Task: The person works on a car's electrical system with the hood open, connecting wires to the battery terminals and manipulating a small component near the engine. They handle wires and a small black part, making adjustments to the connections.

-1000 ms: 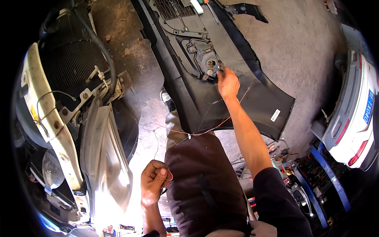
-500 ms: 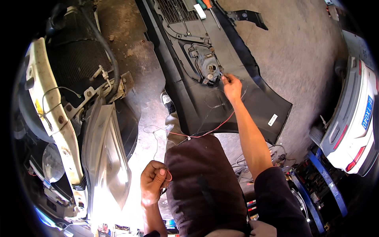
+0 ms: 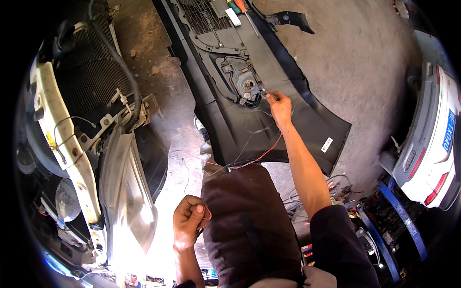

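The left grip (image 3: 191,216) pinches red wire (image 3: 209,211); the right grip (image 3: 280,109) pinches a small, unclear piece (image 3: 263,91) just beside the lamp (image 3: 243,82). Tugging could tangle the loose wire between the grips.

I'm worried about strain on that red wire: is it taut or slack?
Slack: the red wire bends in a loose curve below the right hand instead of running straight.

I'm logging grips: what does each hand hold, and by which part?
Left hand: red wire, at a curled stretch. Right hand: a small piece, pinched in the fingers; its held part is unclear.
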Demonstrator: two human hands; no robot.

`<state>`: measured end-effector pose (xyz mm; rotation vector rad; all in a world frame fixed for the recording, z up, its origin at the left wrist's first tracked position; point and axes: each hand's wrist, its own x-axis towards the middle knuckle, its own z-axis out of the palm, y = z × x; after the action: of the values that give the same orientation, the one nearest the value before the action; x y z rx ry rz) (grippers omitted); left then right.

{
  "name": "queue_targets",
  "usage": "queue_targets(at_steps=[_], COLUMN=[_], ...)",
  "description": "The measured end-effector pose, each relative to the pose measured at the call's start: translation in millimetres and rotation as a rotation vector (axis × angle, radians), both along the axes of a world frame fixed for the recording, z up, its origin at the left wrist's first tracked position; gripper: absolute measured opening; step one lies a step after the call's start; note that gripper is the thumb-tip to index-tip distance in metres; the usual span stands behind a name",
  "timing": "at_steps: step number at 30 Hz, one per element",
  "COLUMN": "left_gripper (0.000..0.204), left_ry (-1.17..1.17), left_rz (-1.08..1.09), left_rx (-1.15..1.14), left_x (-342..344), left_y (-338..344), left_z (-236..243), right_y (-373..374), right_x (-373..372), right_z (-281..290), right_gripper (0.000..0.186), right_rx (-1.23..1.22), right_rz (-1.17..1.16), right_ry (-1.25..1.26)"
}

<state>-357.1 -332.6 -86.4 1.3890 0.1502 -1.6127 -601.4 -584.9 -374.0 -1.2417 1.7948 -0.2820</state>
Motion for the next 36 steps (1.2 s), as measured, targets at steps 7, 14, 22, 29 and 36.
queue_targets(at_steps=[7, 14, 22, 29, 36], left_gripper=[0.023, 0.02, 0.024, 0.025, 0.024], left_ry=[-0.052, -0.102, -0.297, -0.344, -0.33], left_rz=[-0.018, 0.026, 0.255, 0.411, 0.334], left_rx=[0.015, 0.023, -0.009, -0.229, -0.535], left_x=[3.7, 12.3, 23.4, 56.0, 108.2], left_y=[-9.9, 20.0, 84.4, 128.7, 175.4], left_z=[20.2, 80.2, 161.3, 188.7, 206.9], right_y=[5.6, 58.6, 109.5, 150.6, 249.9], right_x=[8.3, 22.9, 140.4, 204.9, 240.9], right_z=[37.3, 96.4, 260.3, 382.7, 468.7], right_gripper=[0.041, 0.027, 0.032, 0.027, 0.022], right_rx=[-0.126, 0.171, 0.083, -0.181, -0.148], right_rz=[-0.077, -0.143, 0.404, 0.714, 0.682], right_ry=[-0.012, -0.488, -0.766, -0.727, -0.928])
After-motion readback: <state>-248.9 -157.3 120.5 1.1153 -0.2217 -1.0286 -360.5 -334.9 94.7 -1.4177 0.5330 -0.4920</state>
